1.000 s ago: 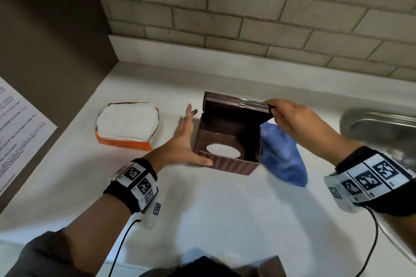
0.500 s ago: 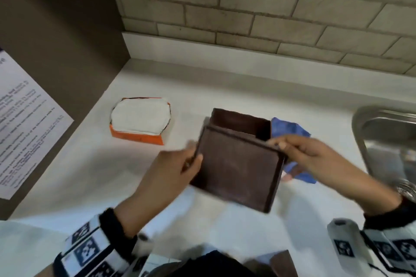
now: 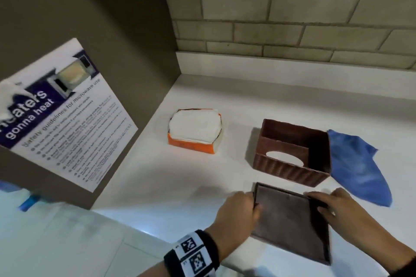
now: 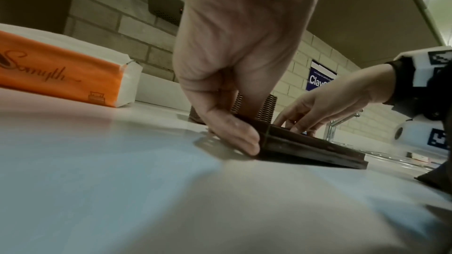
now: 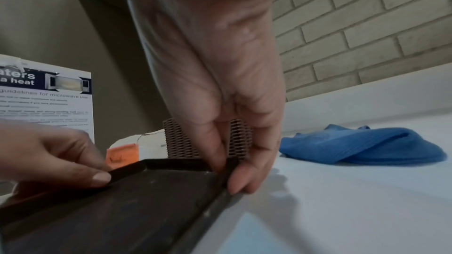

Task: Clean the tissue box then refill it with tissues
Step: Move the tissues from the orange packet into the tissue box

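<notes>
The brown tissue box [image 3: 290, 164] stands upside down and open on the white counter [image 3: 180, 186], its oval slot facing down. Its flat brown base panel [image 3: 290, 227] lies low at the counter's front edge, apart from the box. My left hand [image 3: 252, 204] pinches the panel's left rim [image 4: 247, 140]. My right hand [image 3: 319, 204] pinches its right rim, fingers inside and thumb outside [image 5: 227, 177]. An orange pack of white tissues [image 3: 194, 132] sits to the left of the box. A blue cloth [image 3: 358, 164] lies crumpled against the box's right side.
A brown cabinet side with a microwave safety poster [image 3: 56, 114] walls off the left. A brick wall [image 3: 292, 29] runs behind the counter. A tap [image 4: 332, 128] stands far right in the left wrist view.
Both hands lifted the base panel off the box and brought it down towards the counter's front edge. The box now stands open and untouched. The head view swung left.
</notes>
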### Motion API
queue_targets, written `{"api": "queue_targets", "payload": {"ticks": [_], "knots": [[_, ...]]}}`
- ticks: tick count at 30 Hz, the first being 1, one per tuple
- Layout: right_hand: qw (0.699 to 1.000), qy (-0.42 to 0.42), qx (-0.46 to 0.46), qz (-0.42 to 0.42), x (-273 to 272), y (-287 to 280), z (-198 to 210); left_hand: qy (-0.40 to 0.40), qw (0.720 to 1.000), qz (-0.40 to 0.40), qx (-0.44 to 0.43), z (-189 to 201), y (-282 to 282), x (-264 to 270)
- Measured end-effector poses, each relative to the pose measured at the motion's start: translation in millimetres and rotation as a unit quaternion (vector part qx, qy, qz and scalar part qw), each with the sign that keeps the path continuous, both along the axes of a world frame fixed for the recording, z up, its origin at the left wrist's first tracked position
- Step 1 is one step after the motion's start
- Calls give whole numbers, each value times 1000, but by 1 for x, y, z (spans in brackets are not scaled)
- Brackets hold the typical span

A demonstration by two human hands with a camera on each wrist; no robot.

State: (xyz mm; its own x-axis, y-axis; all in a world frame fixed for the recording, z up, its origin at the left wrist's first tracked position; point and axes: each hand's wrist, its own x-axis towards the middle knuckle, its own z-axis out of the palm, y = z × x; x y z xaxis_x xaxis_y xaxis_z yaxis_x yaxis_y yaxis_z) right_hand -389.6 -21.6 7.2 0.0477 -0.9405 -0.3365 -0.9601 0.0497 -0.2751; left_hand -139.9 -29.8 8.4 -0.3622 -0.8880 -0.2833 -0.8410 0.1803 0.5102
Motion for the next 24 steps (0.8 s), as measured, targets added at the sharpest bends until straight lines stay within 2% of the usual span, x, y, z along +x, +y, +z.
{"api": "queue_targets", "payload": {"ticks": [2,4,5,6,9,12,15,18,22,24], "knots": [[1000,16,13,-9,6,1,5,1,1000,-4,-2,0,0,-1],[996,79,35,4,15,3,17,-10,1000,-7,-4,6,-3,5],[993,111,25,22,21,4,25,-10,1000,0,-7,11,-7,11],[994,107,1,31,30,3,36,-3,1000,13,-13,18,-13,19],[995,-26,-50,78,70,-9,72,49,990,113,-70,45,-44,57],[977,-138,-64,149,122,-48,94,89,960,222,-144,67,-87,98],[969,-197,-90,115,177,-103,84,44,957,244,-147,64,-134,123],[988,-141,-58,38,209,-144,58,-16,963,257,-76,46,-167,133],[1000,-23,-18,-7,229,-160,44,-97,963,242,-70,29,-180,131],[999,-29,-8,-42,237,-167,40,-115,959,251,-58,28,-183,128]]}}
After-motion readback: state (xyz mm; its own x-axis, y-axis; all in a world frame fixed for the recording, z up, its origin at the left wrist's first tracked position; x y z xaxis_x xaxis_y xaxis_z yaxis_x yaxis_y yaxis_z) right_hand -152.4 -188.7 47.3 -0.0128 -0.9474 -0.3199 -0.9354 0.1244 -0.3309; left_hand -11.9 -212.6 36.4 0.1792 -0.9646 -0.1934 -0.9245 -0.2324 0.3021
